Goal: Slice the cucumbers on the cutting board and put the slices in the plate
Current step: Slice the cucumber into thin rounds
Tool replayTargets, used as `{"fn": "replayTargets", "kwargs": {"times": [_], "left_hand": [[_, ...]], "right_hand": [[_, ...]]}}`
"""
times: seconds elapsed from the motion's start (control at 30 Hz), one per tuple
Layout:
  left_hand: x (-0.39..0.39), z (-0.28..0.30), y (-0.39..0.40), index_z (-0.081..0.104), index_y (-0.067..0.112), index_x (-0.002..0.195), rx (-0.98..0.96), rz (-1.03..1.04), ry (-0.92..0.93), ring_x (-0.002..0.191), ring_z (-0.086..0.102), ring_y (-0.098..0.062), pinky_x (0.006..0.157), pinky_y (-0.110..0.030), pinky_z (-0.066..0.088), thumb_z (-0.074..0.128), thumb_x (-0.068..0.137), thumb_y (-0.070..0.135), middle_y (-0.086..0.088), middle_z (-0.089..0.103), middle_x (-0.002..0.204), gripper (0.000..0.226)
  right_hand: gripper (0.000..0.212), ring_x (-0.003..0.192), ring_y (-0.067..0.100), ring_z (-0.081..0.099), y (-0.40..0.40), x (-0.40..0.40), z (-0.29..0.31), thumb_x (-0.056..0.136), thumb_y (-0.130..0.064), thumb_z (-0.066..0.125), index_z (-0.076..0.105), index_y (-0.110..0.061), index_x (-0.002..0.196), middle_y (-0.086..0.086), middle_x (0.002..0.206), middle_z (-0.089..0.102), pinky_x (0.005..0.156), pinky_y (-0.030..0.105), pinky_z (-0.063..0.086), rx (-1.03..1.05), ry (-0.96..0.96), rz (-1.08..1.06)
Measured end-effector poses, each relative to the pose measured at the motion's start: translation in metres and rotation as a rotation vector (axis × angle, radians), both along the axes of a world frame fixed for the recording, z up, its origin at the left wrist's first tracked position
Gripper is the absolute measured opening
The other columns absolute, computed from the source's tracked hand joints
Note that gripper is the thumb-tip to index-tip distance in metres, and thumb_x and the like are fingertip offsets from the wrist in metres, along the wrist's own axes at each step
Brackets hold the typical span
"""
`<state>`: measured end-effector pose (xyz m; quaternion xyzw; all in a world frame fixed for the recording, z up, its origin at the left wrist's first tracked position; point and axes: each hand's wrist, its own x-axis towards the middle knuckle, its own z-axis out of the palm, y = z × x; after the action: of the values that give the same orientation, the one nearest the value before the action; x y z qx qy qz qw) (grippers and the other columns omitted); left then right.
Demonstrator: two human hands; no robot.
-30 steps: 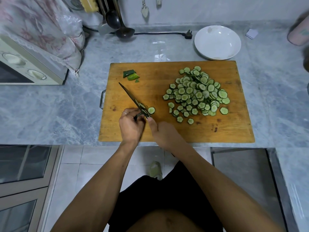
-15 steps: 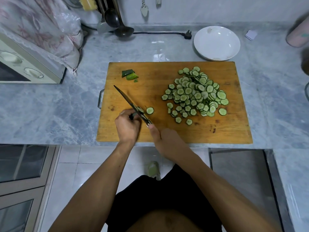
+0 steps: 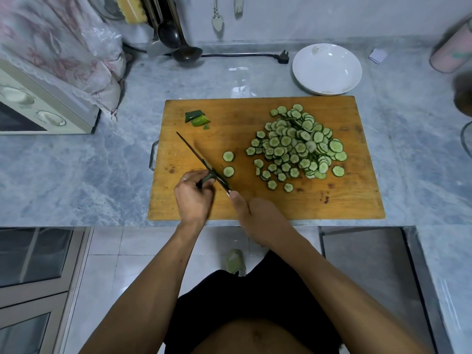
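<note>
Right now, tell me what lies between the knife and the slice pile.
Two loose slices on bare board, between the knife and pile, seen from the head view.

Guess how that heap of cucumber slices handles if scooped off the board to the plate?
The slice pile is loose, thin overlapping discs, so it will likely scatter or shed strays. The cut faces look wet, so probably slippery and clingy. Each looks light; the plate sits just beyond the cutting board, so pushing may work.

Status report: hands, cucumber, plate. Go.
Left hand pinches small dark green cucumber stub; right hand grips long thin knife. Sliced rounds heap on wooden cutting board. White round plate holds no slices. Nothing blocking.
</note>
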<state>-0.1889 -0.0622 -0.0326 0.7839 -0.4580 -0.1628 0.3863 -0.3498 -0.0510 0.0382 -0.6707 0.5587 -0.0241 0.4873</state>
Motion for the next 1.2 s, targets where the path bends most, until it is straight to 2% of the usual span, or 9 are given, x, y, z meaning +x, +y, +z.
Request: {"fn": "replayTargets", "kwargs": {"times": [0.17,0.33,0.47,0.67,0.8,0.9,1.07,1.13,1.2], "left_hand": [[0.006,-0.001,0.0,0.078,0.001,0.088,0.013,-0.025,-0.044,0.084,0.065,-0.027,0.074,-0.014,0.039,0.06,0.074,-0.009,-0.013,0.073,0.091,0.024],[0.004,-0.006,0.003,0.078,0.001,0.091,0.011,-0.056,-0.036,0.09,0.066,-0.024,0.08,-0.005,0.039,0.062,0.075,-0.006,-0.012,0.073,0.095,0.024],[0.009,-0.005,0.003,0.075,0.002,0.108,0.046,-0.072,0.007,0.103,0.063,-0.018,0.088,0.004,0.032,0.068,0.083,-0.001,-0.011,0.07,0.113,0.027],[0.006,-0.003,0.001,0.077,0.004,0.103,0.007,0.019,0.069,0.093,0.062,-0.01,0.082,0.006,0.034,0.071,0.079,-0.004,-0.009,0.073,0.105,0.025],[0.006,-0.001,0.001,0.078,0.003,0.098,-0.009,0.032,0.049,0.087,0.058,-0.006,0.079,0.001,0.037,0.066,0.079,-0.005,-0.01,0.075,0.102,0.023],[0.008,-0.002,0.0,0.079,0.002,0.094,-0.012,0.002,0.028,0.09,0.065,-0.014,0.081,-0.01,0.043,0.064,0.078,-0.006,-0.01,0.075,0.099,0.023],[0.002,-0.005,0.004,0.078,0.001,0.092,-0.035,0.032,0.068,0.089,0.06,-0.008,0.082,0.001,0.038,0.069,0.076,-0.007,-0.009,0.074,0.098,0.02],[0.003,-0.005,0.002,0.078,0.002,0.098,-0.029,0.056,0.101,0.091,0.061,-0.008,0.084,-0.001,0.039,0.072,0.078,-0.005,-0.008,0.074,0.102,0.022],[0.006,-0.007,0.002,0.077,0.003,0.102,-0.019,0.057,0.131,0.094,0.063,-0.009,0.086,0.0,0.038,0.073,0.08,-0.002,-0.009,0.073,0.105,0.022]], "right_hand": [[0.052,0.08,0.028,0.056,0.003,0.011,0.011,0.107,-0.045,0.018,0.041,-0.024,0.065,0.014,0.078,0.056,0.072,0.032,0.04,0.036,-0.056,-0.018],[0.05,0.079,0.029,0.055,-0.011,0.027,-0.001,0.107,-0.047,0.022,0.039,-0.022,0.067,0.007,0.071,0.051,0.071,0.032,0.038,0.043,-0.023,-0.022],[0.069,0.073,0.025,0.055,-0.016,0.024,-0.005,0.105,-0.053,0.019,0.052,-0.01,0.063,0.005,0.063,0.051,0.069,0.028,0.035,-0.009,0.014,-0.01],[0.066,0.057,0.013,0.048,-0.005,0.005,0.008,0.103,-0.056,0.023,0.048,-0.013,0.059,0.003,0.059,0.05,0.057,0.031,0.033,-0.021,-0.006,-0.002],[0.067,0.06,0.016,0.05,-0.003,0.009,0.011,0.104,-0.055,0.023,0.049,-0.011,0.06,0.006,0.061,0.052,0.065,0.03,0.036,-0.006,-0.002,0.026],[0.067,0.068,0.022,0.053,-0.006,0.015,0.01,0.105,-0.053,0.021,0.049,-0.01,0.06,0.006,0.062,0.052,0.069,0.031,0.039,-0.009,0.003,0.038],[0.068,0.088,0.03,0.06,-0.017,0.022,0.001,0.106,-0.05,0.02,0.058,-0.003,0.074,0.017,0.081,0.063,0.069,0.027,0.033,-0.022,0.046,0.045],[0.071,0.076,0.025,0.06,-0.02,0.019,0.0,0.106,-0.051,0.02,0.059,-0.004,0.07,0.012,0.072,0.06,0.067,0.027,0.032,-0.022,0.029,0.042],[0.07,0.058,0.016,0.052,-0.018,0.013,0.003,0.105,-0.053,0.02,0.05,-0.01,0.057,0.004,0.057,0.052,0.06,0.029,0.034,-0.012,0.008,0.021]]}}
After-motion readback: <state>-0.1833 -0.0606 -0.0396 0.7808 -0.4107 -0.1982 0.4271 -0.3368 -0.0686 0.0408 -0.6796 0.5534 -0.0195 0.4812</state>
